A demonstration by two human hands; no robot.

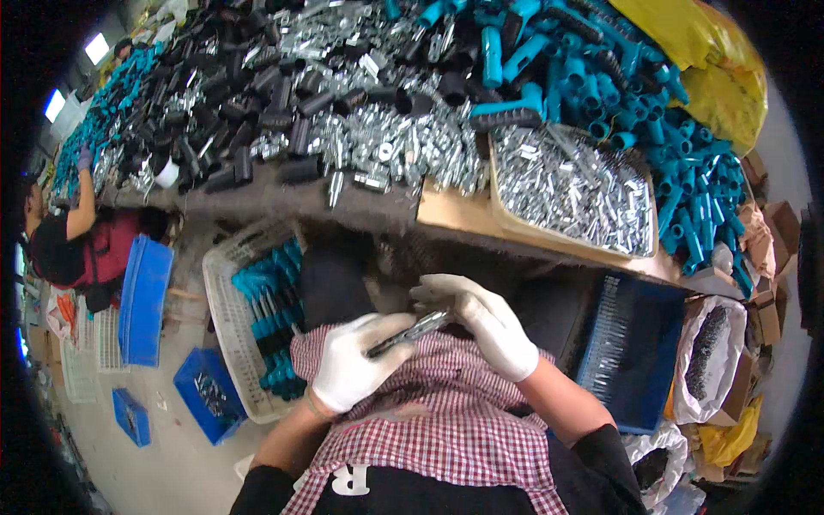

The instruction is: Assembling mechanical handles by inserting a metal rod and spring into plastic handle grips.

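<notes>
Over my lap, my white-gloved left hand [356, 365] is closed around a slim, shiny metal part [422, 327] with a dark lower end. The part tilts up toward the right. At its upper end is my right hand [491, 326], also in a white glove, with thumb and fingers bent in around the tip. The fingers hide that tip, so its exact shape cannot be made out. Beneath both hands lies a red-and-white checked apron [429, 429].
Ahead, a workbench [343, 202] bears heaped metal parts, black sleeves and teal handles [631, 94]. A tray of small metal pieces [571, 193] sits at its edge. A white basket [227, 318] stands left, a blue crate [631, 360] right. A co-worker [86, 232] sits far left.
</notes>
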